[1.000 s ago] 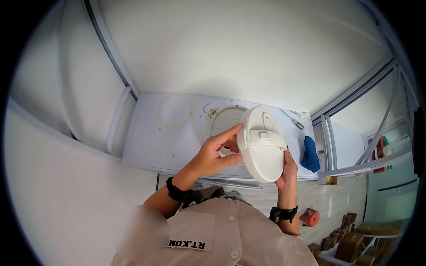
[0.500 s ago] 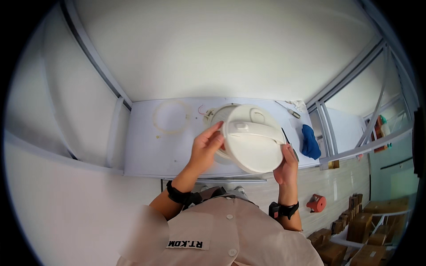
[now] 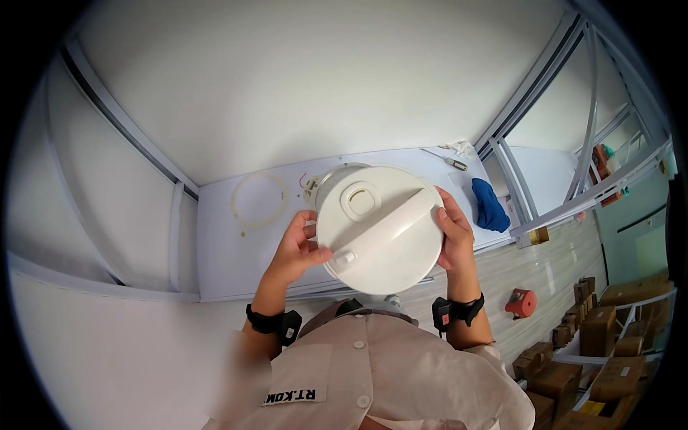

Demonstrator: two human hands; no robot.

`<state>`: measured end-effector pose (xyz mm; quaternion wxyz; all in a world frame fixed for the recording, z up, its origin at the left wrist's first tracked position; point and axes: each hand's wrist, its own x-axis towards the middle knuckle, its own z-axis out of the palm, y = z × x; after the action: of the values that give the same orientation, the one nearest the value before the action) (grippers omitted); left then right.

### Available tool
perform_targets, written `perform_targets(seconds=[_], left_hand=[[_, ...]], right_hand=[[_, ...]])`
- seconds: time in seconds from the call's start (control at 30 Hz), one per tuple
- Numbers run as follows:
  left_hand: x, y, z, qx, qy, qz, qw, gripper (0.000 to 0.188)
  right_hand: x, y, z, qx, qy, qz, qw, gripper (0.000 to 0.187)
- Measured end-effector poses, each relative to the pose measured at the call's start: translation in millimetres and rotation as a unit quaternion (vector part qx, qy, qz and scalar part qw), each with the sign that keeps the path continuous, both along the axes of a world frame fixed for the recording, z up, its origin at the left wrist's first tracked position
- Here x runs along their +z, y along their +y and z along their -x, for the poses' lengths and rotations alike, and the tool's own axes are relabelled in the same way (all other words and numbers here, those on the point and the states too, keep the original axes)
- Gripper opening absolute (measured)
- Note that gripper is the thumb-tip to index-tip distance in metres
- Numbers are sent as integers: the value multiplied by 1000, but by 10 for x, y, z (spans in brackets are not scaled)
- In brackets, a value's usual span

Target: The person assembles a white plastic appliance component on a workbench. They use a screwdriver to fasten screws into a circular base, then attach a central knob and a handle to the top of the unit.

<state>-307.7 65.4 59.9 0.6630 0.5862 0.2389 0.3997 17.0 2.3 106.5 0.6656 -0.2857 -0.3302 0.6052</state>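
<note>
A round white lid, like a rice cooker's, is held up over the near part of the table with its outer face toward me. A raised handle bar crosses it diagonally, with a steam vent beside the bar. My left hand grips its left rim, thumb on top near a small button. At the right rim my right hand is closed, its thumb on the edge and the other fingers mostly hidden underneath. Behind the lid shows part of a round, silvery-walled body, with a cream fitting and red wire at its left.
On the white table lie a thin pale ring and a small yellowish piece to the left. A screwdriver and a blue cloth lie at the right. A red stool and cardboard boxes stand on the floor.
The lid has turned, so its handle bar now slants up to the right, and it has moved slightly left and nearer. Both hands still hold its rim. My view has shifted.
</note>
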Motion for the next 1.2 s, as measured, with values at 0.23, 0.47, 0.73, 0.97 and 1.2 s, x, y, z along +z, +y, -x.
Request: perform_targets(seconds=[0.23,0.47,0.73,0.97,1.2], left_hand=[[114,-33,-59,19,4,112,993,79],[195,-57,-245,64,42,104,992,69],[159,-81,-499,207,-120,131,962,58],[21,-40,-348,169,17,64,983,41],[75,-114,-270,146,125,108,975,69]], right_hand=[[-27,134,-16,118,-30,11,992,52],[-75,331,-125,31,-27,103,994,60],[-73,-46,145,16,-152,91,984,74],[-185,58,64,-59,-98,134,984,61],[-714,239,-28,-126,-280,109,945,68]])
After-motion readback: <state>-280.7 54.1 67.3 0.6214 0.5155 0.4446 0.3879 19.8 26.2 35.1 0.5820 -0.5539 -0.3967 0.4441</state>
